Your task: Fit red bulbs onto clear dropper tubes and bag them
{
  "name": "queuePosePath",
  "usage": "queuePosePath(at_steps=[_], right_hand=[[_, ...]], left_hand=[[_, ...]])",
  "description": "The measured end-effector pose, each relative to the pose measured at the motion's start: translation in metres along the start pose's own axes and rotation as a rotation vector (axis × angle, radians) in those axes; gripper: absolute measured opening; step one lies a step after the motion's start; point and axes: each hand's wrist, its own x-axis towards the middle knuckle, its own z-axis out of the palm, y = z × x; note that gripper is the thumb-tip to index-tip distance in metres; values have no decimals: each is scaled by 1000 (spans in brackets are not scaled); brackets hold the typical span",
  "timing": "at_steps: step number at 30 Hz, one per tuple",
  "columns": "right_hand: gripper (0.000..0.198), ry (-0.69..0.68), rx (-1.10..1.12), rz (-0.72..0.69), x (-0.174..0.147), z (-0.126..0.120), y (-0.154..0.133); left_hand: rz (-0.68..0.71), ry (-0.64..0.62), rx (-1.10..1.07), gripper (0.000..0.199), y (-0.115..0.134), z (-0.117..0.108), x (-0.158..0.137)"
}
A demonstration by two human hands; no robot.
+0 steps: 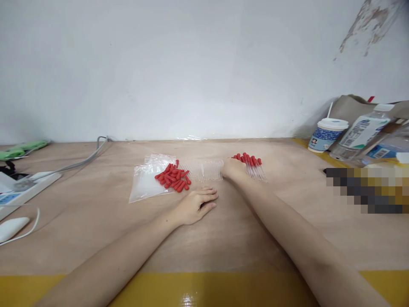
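Observation:
My left hand (198, 206) rests flat on the table with its fingers stretched out, holding nothing. Just beyond it lies a heap of red rubber dropper bulbs (175, 175), partly on clear zip bags (145, 183). A row of clear, thin dropper tubes (204, 170) runs to the right of the heap. At the right end of that row, my right hand (234, 168) is closed with its fingers curled down; what they grip is hidden. Beside that hand, several droppers with red bulbs fitted on clear tubes (255, 167) lie side by side, partly covered by it.
At the right stand a lidded paper cup (326, 135) with a straw and a tilted plastic bottle (361, 132). A power strip (32, 187) with a grey cable (86, 160) and a white mouse-shaped object (13, 229) lie at the left. A white wall (191, 68) bounds the table behind.

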Motion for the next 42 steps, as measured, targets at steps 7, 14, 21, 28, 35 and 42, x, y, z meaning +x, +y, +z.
queuePosePath(at_steps=[7,14,21,28,35,42], right_hand=[[25,124,-50,-72,-40,-11,9],[19,324,89,-609,-87,5,61],[28,418,271,-636,-95,13,71],[25,388,310,-655,-93,14,69],[19,372,344,-571,-94,14,70],[31,372,291,-660,-94,16,71]], left_hand=[[41,87,157,30,-2,-9,-7],[-137,251,651,18,-21,-37,-15],[-215,258,783,26,-29,-39,-17],[-201,339,918,26,-26,-37,-15],[-95,467,417,17,-4,-27,-12],[-142,270,273,21,4,-9,-7]])
